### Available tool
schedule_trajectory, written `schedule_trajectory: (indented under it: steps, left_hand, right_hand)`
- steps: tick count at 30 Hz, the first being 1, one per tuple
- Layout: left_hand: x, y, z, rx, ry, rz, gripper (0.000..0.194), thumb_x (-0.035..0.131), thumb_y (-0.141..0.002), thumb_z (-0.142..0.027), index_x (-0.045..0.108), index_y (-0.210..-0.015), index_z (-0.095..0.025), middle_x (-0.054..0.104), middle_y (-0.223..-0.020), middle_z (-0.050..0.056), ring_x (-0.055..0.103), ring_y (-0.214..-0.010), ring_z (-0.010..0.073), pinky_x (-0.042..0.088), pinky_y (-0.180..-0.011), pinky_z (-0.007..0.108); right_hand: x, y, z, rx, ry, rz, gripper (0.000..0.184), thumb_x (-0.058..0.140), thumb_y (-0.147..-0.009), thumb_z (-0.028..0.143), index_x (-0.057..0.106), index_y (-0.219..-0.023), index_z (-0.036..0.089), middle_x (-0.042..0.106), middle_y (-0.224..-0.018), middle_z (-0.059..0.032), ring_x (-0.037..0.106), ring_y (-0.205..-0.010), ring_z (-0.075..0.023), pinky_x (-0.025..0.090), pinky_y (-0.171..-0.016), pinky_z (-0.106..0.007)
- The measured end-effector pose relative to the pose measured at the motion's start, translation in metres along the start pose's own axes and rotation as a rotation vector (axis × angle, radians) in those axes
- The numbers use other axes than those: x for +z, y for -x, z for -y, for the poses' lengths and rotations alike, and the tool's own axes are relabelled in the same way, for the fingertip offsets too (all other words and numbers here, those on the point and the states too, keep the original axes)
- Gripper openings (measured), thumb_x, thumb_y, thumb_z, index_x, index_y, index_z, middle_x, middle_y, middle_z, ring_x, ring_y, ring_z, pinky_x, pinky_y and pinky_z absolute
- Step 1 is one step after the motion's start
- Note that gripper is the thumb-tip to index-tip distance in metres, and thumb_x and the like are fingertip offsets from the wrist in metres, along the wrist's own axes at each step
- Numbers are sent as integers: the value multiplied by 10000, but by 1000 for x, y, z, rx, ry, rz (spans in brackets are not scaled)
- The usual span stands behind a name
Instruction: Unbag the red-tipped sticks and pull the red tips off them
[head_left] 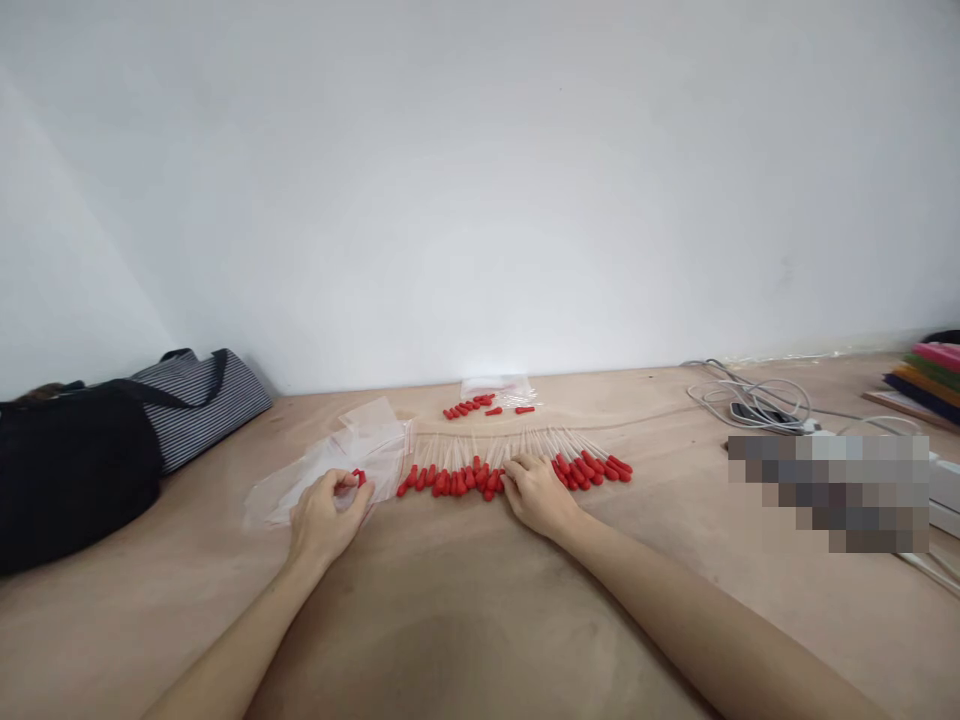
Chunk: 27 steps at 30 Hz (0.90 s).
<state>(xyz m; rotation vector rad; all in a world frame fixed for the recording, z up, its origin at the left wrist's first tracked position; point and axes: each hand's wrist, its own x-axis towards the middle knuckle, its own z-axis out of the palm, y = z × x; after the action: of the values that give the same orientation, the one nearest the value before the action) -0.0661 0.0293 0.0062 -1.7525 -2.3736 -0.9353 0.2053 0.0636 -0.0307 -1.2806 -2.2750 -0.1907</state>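
Several droppers (461,482) with red rubber bulbs and thin clear tubes lie side by side in a wide row on the wooden table, bulbs toward me. My right hand (541,490) rests on the middle of this row, its fingers curled down over a dropper; the fingertips are partly hidden. To the left, my left hand (330,510) is closed, with red dropper bulbs (359,477) between thumb and fingers. It hovers over or rests on a pile of clear plastic zip bags (375,440); I cannot tell which.
Loose red bulbs (469,406) and a clear bag of thin tubes (499,387) lie near the wall. At left sit a black bag (75,470) and a striped bag (214,400). Cables (739,395), a blurred-out patch and coloured stacked items (934,375) occupy the right.
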Motion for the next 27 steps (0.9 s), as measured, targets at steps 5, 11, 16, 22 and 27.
schedule_trajectory:
  steps: [5, 11, 16, 22, 27]
  left_hand:
    - [1, 2, 0, 50, -17, -17, 213, 462, -651, -415, 501, -665, -206, 614, -750, 36, 560, -796, 231, 402, -680, 313]
    - [9, 18, -12, 254, -50, -78, 158, 488, -680, -356, 522, -700, -203, 609, -794, 36, 531, -794, 233, 376, -717, 346]
    - [17, 35, -29, 524, 8, -80, 109, 491, -723, -298, 530, -701, -198, 608, -776, 28, 527, -800, 213, 362, -738, 342]
    - [17, 55, -51, 696, 235, 16, 98, 474, -756, -220, 512, -676, -179, 571, -723, 26, 521, -724, 163, 400, -686, 287]
    - [23, 71, -75, 607, 478, 333, 178, 453, -797, -264, 569, -699, -171, 567, -681, 22, 521, -627, 130, 418, -590, 236]
  right_hand:
    - [-16, 16, -16, 4, 72, -132, 208, 401, -835, 213, 602, -796, 177, 588, -811, -54, 477, -787, -171, 254, -697, -308]
    - [-34, 36, -46, 193, 179, -264, 256, 486, -780, 411, 638, -801, 206, 580, -800, -50, 455, -797, -186, 228, -697, -320]
    - [-35, 35, -45, 233, 165, -247, 262, 468, -791, 411, 656, -742, 236, 590, -779, -37, 458, -769, -174, 212, -688, -319]
    - [-32, 34, -46, 217, 200, -302, 229, 457, -809, 304, 646, -715, 216, 604, -637, -31, 457, -700, -167, 193, -677, -325]
    - [-37, 40, -34, 66, 103, -512, 186, 481, -810, 271, 631, -732, 195, 591, -568, -2, 456, -637, -129, 201, -688, -318]
